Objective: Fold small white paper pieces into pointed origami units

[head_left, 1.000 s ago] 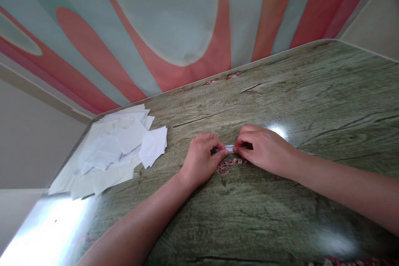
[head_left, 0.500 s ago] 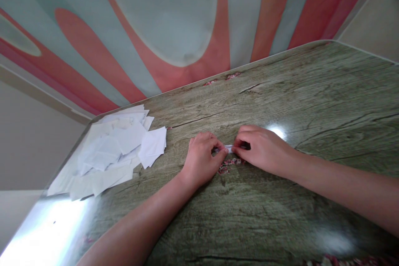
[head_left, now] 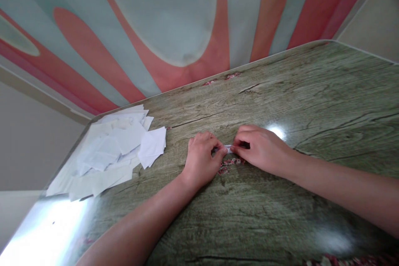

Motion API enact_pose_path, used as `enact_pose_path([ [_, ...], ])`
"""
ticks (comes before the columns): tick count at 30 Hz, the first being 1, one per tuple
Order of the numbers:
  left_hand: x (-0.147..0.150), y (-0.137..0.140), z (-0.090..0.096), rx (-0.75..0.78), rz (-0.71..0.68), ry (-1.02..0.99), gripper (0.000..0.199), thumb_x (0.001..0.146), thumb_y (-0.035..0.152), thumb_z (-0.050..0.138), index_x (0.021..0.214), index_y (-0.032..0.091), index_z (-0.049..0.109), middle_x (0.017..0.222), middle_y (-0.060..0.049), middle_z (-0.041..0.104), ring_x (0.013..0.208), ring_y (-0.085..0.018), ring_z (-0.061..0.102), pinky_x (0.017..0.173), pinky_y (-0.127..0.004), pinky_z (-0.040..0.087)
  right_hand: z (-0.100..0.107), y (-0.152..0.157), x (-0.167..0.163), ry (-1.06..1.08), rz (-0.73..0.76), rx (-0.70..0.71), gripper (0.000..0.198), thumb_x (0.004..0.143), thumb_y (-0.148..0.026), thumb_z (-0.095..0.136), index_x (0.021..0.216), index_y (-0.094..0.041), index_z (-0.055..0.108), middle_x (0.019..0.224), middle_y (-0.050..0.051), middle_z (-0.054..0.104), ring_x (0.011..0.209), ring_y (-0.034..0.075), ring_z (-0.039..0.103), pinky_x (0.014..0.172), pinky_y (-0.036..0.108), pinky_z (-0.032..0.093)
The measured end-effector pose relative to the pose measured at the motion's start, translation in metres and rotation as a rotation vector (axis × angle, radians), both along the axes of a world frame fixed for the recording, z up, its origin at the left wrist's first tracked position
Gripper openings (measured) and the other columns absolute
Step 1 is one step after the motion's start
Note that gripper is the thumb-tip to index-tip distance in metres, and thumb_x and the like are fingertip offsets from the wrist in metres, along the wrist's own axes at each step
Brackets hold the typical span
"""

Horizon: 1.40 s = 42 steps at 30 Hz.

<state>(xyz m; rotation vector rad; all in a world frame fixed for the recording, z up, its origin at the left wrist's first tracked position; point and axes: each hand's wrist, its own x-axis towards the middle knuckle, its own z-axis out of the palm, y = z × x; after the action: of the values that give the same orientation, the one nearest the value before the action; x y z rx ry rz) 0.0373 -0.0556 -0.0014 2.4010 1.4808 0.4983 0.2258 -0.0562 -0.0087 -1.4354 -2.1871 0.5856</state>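
Observation:
Between my two hands lies a small narrow strip of white paper (head_left: 228,149), close to the tabletop. My left hand (head_left: 203,158) pinches its left end between thumb and fingers. The right end is in the pinch of my right hand (head_left: 262,149). Only the short middle of the strip shows; the fingertips cover the rest. Whether the paper is folded or rolled I cannot make out.
A loose heap of white paper pieces (head_left: 106,149) spreads over the table's left side, with a few smaller sheets (head_left: 152,146) at its right edge. The wood-grain table (head_left: 249,216) meets a wall with a coral and grey pattern (head_left: 187,16) along its back edge.
My right fingertips have shifted very slightly left along the paper strip. Both hands keep their pinch, and the paper heap stays as it was.

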Motion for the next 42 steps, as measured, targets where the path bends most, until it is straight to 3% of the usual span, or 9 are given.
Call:
enact_pose_path([
  [29, 0.0043, -0.0003, -0.0013, -0.028, 0.032, 0.016, 0.013, 0.076, 0.023, 0.065, 0.068, 0.019, 0.055, 0.087, -0.001, 0.06, 0.092, -0.021, 0.052, 0.082, -0.036, 0.039, 0.0036, 0.0013, -0.002, 0.007, 0.007, -0.035, 0.011, 0.078, -0.019, 0.065, 0.069, -0.019, 0.06, 0.076, 0.001, 0.059, 0.078, 0.017, 0.057, 0.068, 0.027, 0.04],
  [32, 0.0038, -0.001, -0.0008, -0.026, 0.044, -0.018, 0.009, 0.075, 0.022, 0.066, 0.079, 0.02, 0.058, 0.089, -0.001, 0.061, 0.091, -0.02, 0.053, 0.082, -0.036, 0.04, 0.0035, 0.0017, -0.0014, 0.018, 0.011, -0.033, 0.011, 0.077, -0.017, 0.065, 0.069, -0.02, 0.059, 0.075, 0.0, 0.059, 0.078, 0.017, 0.056, 0.068, 0.027, 0.04],
  [35, 0.0023, -0.0014, -0.0002, -0.03, 0.008, -0.071, 0.02, 0.076, 0.021, 0.067, 0.096, 0.024, 0.062, 0.094, 0.0, 0.063, 0.094, -0.02, 0.055, 0.084, -0.036, 0.04, 0.0029, 0.0016, -0.0011, 0.031, 0.015, -0.038, 0.01, 0.077, -0.015, 0.064, 0.07, -0.02, 0.06, 0.075, 0.0, 0.059, 0.078, 0.017, 0.056, 0.069, 0.027, 0.04],
  [42, -0.0008, -0.0052, 0.0058, 0.043, -0.114, 0.03, 0.012, 0.085, 0.026, 0.059, 0.093, 0.025, 0.069, 0.099, -0.003, 0.064, 0.096, -0.021, 0.055, 0.084, -0.038, 0.039, 0.002, 0.0037, 0.0018, 0.078, 0.035, -0.069, 0.013, 0.077, -0.009, 0.059, 0.071, -0.019, 0.061, 0.076, 0.0, 0.061, 0.077, 0.016, 0.057, 0.068, 0.027, 0.04],
])
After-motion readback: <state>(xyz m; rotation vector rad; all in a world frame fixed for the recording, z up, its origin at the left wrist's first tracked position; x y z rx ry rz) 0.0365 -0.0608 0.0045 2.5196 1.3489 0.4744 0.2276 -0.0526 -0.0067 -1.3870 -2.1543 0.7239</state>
